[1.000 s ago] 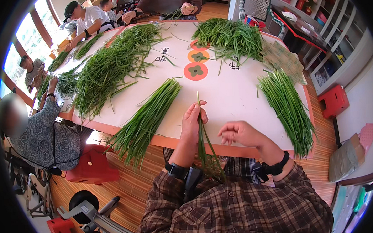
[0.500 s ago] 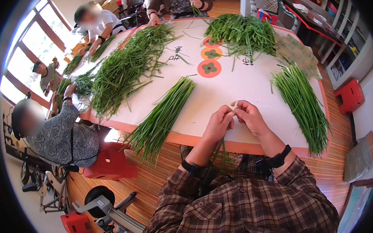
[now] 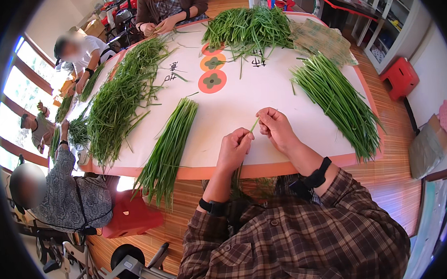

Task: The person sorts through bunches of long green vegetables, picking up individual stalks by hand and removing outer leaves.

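Note:
Over the near edge of the table, my left hand [image 3: 235,150] is closed round a thin green chive stalk [image 3: 254,124]. Its pale upper end slants up to the fingertips of my right hand [image 3: 278,129], which are pinched at that end. Green leaves hang below my left hand toward my lap. To the left of my hands lies a long bundle of chives [image 3: 170,147], its leaf tips sticking out past the table edge. Another neat chive bundle [image 3: 334,104] rests on the right side of the table.
The white table [image 3: 251,96] has an orange border. Loose chives [image 3: 119,101] are heaped on its left, with another pile [image 3: 248,31] at the far side beside a patterned cloth [image 3: 324,40]. Several people sit around it. Red stools [image 3: 132,213] stand on the wooden floor.
My hands have moved apart, and the stalk now shows stretched between them. The whole view has shifted, so the table sits further left. The person across has brought both hands together.

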`<state>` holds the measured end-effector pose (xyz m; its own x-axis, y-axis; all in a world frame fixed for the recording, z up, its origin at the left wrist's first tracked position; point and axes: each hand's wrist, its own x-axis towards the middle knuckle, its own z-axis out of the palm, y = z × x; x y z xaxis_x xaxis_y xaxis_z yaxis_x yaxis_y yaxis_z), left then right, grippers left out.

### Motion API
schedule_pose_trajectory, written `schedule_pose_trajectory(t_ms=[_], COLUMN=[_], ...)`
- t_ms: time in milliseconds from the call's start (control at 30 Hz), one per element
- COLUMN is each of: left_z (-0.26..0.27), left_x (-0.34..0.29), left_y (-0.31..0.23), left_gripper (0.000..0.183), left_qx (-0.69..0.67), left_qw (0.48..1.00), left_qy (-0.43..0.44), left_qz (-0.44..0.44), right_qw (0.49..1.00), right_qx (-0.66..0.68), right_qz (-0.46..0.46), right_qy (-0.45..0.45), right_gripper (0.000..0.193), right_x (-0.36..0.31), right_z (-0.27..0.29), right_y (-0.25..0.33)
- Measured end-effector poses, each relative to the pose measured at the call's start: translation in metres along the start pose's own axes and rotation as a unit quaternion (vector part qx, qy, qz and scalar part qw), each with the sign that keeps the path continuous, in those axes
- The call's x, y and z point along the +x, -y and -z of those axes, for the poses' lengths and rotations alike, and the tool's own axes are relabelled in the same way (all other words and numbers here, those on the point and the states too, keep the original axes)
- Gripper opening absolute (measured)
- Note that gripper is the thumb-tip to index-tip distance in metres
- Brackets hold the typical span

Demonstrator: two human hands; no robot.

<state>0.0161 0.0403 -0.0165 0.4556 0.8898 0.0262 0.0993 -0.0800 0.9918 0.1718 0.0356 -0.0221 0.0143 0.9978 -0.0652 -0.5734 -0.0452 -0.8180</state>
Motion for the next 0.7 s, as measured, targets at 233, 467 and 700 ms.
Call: schedule_pose_trajectory(t_ms=[233, 467, 700], left_z=[0.002, 0.001, -0.005], left_x=[0.000, -0.001, 0.000], left_y=[-0.001, -0.002, -0.001], left_gripper=[0.019, 0.024, 0.015], left_qx=[-0.066, -0.045, -0.012], left_qw=[0.998, 0.999, 1.000], left_qy=[-0.011, 0.008, -0.017], left_qz=[-0.003, -0.002, -0.006], right_qw=[0.987, 0.992, 0.984], right_qx=[0.153, -0.093, -0.150], right_qz=[-0.005, -0.003, 0.006], right_qy=[0.042, 0.090, 0.092], right_gripper=[0.016, 0.010, 0.010], right_x=[-0.001, -0.007, -0.007], right_z=[0.012, -0.001, -0.002], right_y=[0.006, 0.004, 0.001])
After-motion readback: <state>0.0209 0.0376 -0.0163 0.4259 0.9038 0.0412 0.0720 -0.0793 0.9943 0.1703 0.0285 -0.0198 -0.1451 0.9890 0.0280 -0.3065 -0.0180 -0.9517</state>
